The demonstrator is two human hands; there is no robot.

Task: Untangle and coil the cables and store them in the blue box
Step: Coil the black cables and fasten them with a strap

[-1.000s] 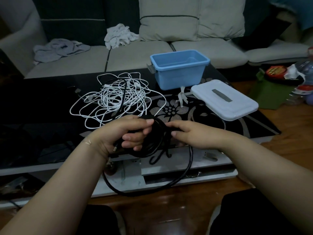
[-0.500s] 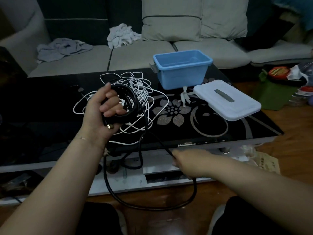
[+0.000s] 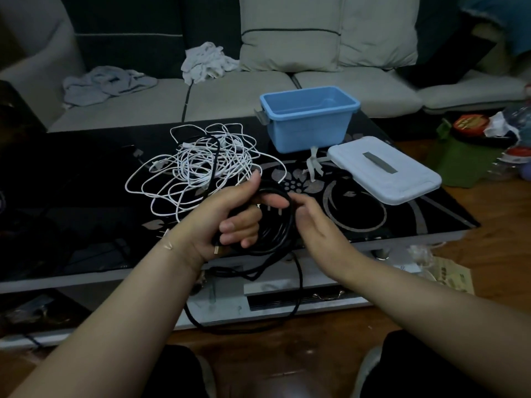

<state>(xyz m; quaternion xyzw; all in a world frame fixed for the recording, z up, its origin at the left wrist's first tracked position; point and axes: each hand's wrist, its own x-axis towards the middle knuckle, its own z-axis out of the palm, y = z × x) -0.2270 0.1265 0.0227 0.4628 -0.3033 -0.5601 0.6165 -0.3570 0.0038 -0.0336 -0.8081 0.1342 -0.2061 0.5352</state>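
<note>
The left hand [image 3: 230, 222] is gripping a black cable [image 3: 275, 225], fingers curled through the finished loops, while the right hand [image 3: 313, 222] is meeting the coil at its 3 o'clock side; whether its fingers are pinching the strand or only touching it, I cannot tell. To wind well, each new turn should be laying flat beside the others at the same size, with the right hand feeding the slack that is hanging below the worktop [image 3: 402, 225] edge toward 6 o'clock, and twisting slightly so no kink is forming.

The blue box [image 3: 310, 122] is standing open at 12 o'clock of the hands, its white lid [image 3: 385, 170] at 2 o'clock, and the white cable tangle [image 3: 201, 168] at 10 o'clock.

Compared with 0.5 s ago, the right hand is coming back up from the worktop edge to the coil, the left is dropping nearer, and the hanging loop is getting shorter.
</note>
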